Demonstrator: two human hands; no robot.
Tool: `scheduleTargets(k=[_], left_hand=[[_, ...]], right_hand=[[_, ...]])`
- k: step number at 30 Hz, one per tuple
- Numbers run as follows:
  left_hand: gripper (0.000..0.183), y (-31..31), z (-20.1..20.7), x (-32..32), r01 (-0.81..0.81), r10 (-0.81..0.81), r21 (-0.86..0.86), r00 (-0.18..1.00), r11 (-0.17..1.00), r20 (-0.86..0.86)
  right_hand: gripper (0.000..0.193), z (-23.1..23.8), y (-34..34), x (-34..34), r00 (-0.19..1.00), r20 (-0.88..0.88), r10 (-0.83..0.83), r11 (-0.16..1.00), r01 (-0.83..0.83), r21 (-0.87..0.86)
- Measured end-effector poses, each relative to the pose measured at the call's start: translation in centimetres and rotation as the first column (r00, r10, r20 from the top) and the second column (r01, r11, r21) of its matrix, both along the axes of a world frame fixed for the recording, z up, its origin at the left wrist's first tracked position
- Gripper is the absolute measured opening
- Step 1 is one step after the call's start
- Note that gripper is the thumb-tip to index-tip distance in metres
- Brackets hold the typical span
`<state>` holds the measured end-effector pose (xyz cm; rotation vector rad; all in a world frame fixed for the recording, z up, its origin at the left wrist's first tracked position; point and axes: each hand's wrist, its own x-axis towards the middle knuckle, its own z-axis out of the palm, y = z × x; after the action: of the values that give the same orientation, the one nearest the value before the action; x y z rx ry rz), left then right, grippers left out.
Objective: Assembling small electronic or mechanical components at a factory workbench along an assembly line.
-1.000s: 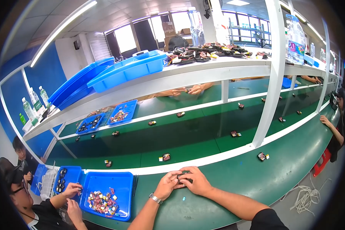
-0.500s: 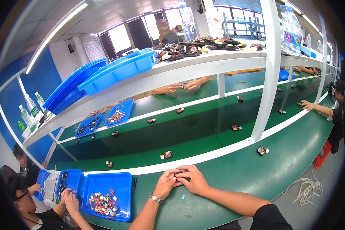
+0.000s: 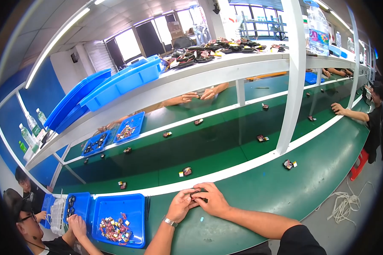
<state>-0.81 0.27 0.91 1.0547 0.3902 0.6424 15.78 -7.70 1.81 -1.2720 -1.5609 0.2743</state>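
Green matting covers the long bench [image 3: 310, 178] in front of you, with a darker conveyor strip running beyond a white rail and a white shelf frame standing over it. Your two hands meet at the near edge of the bench: your left hand [image 3: 179, 205], with a metal watch on its wrist, and your right hand [image 3: 212, 200] are pressed together around a small dark part [image 3: 197, 195], fingers from both sides pinching it. Only a sliver of the part shows between your fingertips, so you cannot tell its shape.

Just to your left sits a blue tray [image 3: 136, 204] holding a heap of small colourful pieces, and a second, smaller blue tray [image 3: 81, 200] lies beside it, where another person's hand [image 3: 77, 224] rests at its rim. Small dark parts like yours lie spaced out along the conveyor; one [image 3: 186, 171] sits just beyond the rail ahead of your hands, another [image 3: 289, 164] lies on the green matting to your right. Far to the right, another worker's arm [image 3: 349, 114] reaches onto the bench. Stacked blue bins [image 3: 123, 80] sit on the top shelf.
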Motion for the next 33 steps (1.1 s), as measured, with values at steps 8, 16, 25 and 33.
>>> scheduleTargets(k=[8, 16, 25, 33], left_hand=[[0.025, 0.0, -0.1, -0.1, -0.064, 0.064, 0.015, 0.998, 0.998, 0.000], [0.027, -0.3, 0.3, 0.4, -0.088, 0.092, 0.051, 0.993, 0.995, -0.080], [0.028, -0.4, 0.5, 0.5, -0.097, 0.098, 0.020, 0.993, 0.995, -0.062], [0.029, -0.5, 0.6, 0.7, -0.102, 0.103, 0.016, 0.991, 0.995, -0.091]], right_hand=[[0.019, 0.4, 0.5, -0.1, 0.992, -0.068, 0.103, 0.994, -0.104, -0.013], [0.025, 0.8, 0.1, 0.3, 0.996, 0.087, 0.009, 1.000, -0.010, 0.011], [0.016, 1.0, 0.7, 0.4, 0.985, 0.167, -0.051, 0.986, 0.024, 0.164], [0.014, 1.1, 0.9, 0.2, 0.980, 0.165, -0.114, 0.977, 0.081, 0.196]])
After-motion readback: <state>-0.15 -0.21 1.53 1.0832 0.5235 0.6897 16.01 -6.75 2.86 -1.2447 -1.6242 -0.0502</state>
